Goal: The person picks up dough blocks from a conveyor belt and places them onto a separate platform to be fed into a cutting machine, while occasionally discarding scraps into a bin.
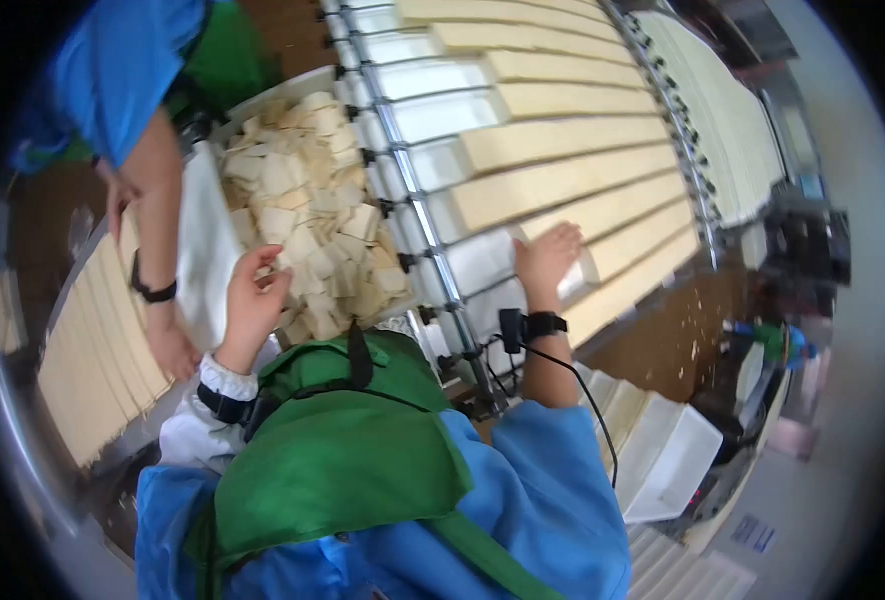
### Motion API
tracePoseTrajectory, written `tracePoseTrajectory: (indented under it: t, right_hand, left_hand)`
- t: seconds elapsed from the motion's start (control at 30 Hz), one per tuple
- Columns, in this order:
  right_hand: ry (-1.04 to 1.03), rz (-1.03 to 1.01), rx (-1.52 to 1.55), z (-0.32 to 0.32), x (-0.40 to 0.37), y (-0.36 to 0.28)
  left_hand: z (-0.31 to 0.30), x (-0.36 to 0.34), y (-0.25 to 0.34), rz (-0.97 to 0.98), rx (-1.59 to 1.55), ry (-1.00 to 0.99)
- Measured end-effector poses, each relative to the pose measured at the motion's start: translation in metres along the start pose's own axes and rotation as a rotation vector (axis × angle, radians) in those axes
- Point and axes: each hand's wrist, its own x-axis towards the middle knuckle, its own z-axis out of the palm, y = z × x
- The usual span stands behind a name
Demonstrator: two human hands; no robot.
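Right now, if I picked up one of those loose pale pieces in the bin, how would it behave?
The loose pale pieces look thin, so one would probably feel light. Flat faces suggest sliding, not rolling. Jumbled together, neighbours may shift too.

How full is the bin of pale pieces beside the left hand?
It looks well filled: pale pieces lie heaped across the bin, hiding its bottom.

The long slabs [562, 140] are striping pale cream — the loose pieces [287, 175] are showing cream too — while the apron [332, 470] is showing plain green, the sleeve [562, 455] blue.
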Motion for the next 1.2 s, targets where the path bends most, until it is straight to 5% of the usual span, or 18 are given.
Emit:
tracePoseTrajectory:
  t: [0.07,0.17,0.23,0.3,0.43,0.57,0.77,0.9,1.03,1.2]
  right_hand:
    - [-0.069,-0.006,-0.16,0.018,0.01,0.005]
    - [-0.019,-0.154,-0.086,-0.081,-0.016,-0.046]
    - [0.257,-0.488,0.155,-0.124,-0.037,-0.08]
    - [0.235,-0.814,0.461,-0.19,-0.076,-0.139]
    - [-0.095,-1.349,0.802,-0.268,-0.17,-0.253]
    - [-0.357,-1.714,0.914,-0.27,-0.244,-0.368]
    - [-0.555,-1.683,0.634,-0.189,-0.298,-0.563]
    - [-0.271,-1.552,0.54,-0.145,-0.308,-0.674]
    - [-0.074,-1.381,0.494,-0.114,-0.3,-0.717]
    - [0.003,-1.399,0.403,-0.084,-0.297,-0.709]
  left_hand:
    - [-0.015,-0.009,0.004,0.002,-0.03,0.006]
    - [-0.046,-0.03,0.007,0.039,-0.001,-0.014]
    - [-0.067,-0.046,0.013,0.055,-0.177,0.033]
    - [-0.085,-0.062,-0.003,0.059,-0.239,0.144]
    - [-0.129,-0.096,-0.046,-0.008,-0.352,0.319]
    - [-0.159,-0.128,-0.125,-0.305,-0.31,0.722]
    - [-0.217,-0.147,-0.144,-0.606,-0.279,0.667]
    - [-0.24,-0.148,-0.166,-0.531,-0.473,0.61]
    - [-0.255,-0.149,-0.173,-0.596,-0.606,0.478]
    - [-0.26,-0.15,-0.174,-0.61,-0.705,0.362]
